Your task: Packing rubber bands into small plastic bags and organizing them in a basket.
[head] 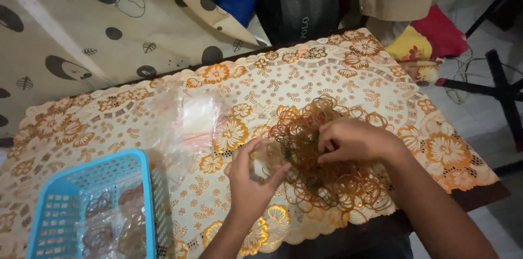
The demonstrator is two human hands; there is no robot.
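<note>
A heap of brown rubber bands (327,174) lies on a table covered with an orange floral lace cloth (338,74). My right hand (351,140) rests on top of the heap, fingers pinched on some bands. My left hand (251,180) holds a small clear plastic bag (265,158) at the heap's left edge. More clear bags with red strips (188,123) lie to the left of my hands.
A blue plastic basket (60,210) at the near left holds several filled clear bags of bands. A dotted curtain hangs at the back left. A dark bag (297,0), clothes and a black stand (498,82) sit beyond the table's far and right edges.
</note>
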